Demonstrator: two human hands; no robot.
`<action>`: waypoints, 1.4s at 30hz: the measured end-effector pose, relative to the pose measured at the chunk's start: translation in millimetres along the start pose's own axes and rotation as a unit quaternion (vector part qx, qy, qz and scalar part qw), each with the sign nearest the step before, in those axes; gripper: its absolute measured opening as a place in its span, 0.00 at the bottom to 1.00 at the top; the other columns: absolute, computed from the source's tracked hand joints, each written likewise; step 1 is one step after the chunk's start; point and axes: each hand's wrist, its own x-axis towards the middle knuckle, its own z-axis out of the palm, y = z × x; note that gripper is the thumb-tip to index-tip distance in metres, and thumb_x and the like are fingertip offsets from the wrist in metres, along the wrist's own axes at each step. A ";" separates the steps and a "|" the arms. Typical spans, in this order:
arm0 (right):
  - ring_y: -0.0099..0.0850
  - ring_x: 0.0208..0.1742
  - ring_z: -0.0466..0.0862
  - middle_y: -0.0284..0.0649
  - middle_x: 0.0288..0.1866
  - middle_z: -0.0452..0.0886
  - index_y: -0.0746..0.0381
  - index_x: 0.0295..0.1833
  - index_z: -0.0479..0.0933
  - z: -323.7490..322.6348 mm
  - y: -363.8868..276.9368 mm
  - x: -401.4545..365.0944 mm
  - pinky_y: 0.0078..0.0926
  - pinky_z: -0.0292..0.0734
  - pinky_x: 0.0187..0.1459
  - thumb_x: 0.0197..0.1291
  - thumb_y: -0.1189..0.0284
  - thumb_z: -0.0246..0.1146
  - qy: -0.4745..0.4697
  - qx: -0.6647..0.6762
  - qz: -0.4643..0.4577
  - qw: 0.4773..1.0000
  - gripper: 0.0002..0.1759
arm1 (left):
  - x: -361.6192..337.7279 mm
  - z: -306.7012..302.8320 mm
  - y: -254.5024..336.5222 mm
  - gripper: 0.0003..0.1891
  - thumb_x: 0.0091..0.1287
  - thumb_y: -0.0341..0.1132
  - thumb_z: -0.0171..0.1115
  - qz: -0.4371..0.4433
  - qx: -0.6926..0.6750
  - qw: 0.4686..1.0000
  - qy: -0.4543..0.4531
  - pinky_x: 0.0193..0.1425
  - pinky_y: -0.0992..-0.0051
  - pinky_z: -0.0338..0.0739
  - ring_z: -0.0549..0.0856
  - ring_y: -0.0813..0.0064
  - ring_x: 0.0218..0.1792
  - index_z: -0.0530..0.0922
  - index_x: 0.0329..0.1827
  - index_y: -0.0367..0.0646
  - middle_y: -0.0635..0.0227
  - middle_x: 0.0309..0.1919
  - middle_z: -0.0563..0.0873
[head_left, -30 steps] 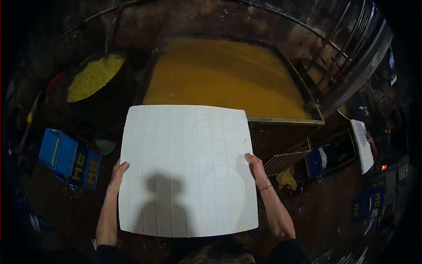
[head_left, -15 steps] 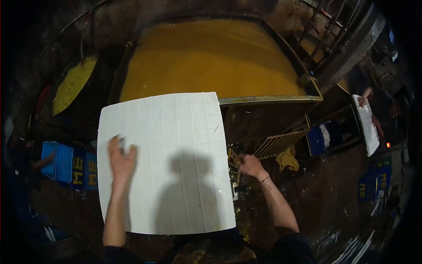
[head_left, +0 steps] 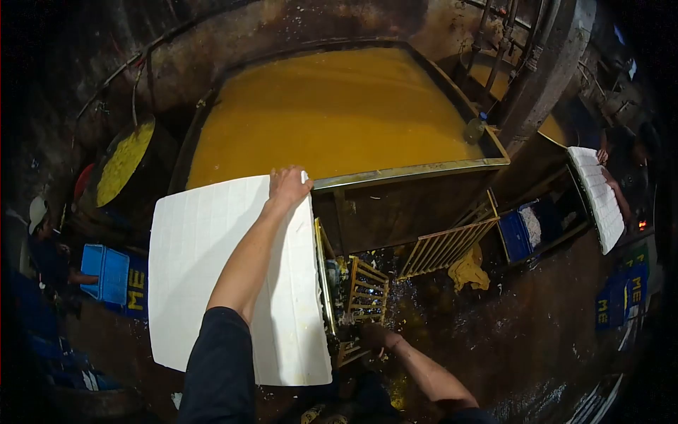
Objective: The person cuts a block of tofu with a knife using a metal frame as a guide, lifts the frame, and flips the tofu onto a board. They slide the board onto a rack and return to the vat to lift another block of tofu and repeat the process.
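Observation:
A large white slab with faint square score lines [head_left: 205, 261], tofu-like in look, lies in front of me on a stand at the vat's near side. My left hand [head_left: 288, 188] reaches across to its far right corner, fingers curled over the edge. My right hand [head_left: 376, 338] is low, just right of the slab, beside a slatted wooden rack [head_left: 369, 290]. Its fingers look curled in shadow; what they hold, if anything, is hidden.
Behind the slab stands a wide vat [head_left: 332, 113] of yellow-orange liquid. Yellow material fills a round tub [head_left: 126, 166] at left. A wooden slatted frame [head_left: 448, 244], a yellow cloth [head_left: 468, 272] and blue crates [head_left: 106, 265] stand around. At far right, another person holds a white slab [head_left: 597, 198].
My left hand has moved right and away from me, from above the slab's left part to its far right corner. My right hand has dropped toward me and slightly left.

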 end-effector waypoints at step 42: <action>0.23 0.33 0.80 0.40 0.35 0.82 0.70 0.57 0.73 59.3 74.5 -202.7 0.25 0.77 0.35 0.61 0.81 0.57 0.405 0.463 0.168 0.770 0.18 | -31.0 20.4 40.2 0.39 0.75 0.51 0.40 -0.182 0.003 0.983 0.006 0.79 0.47 0.31 0.39 0.52 0.80 0.47 0.77 0.27 0.46 0.79 0.44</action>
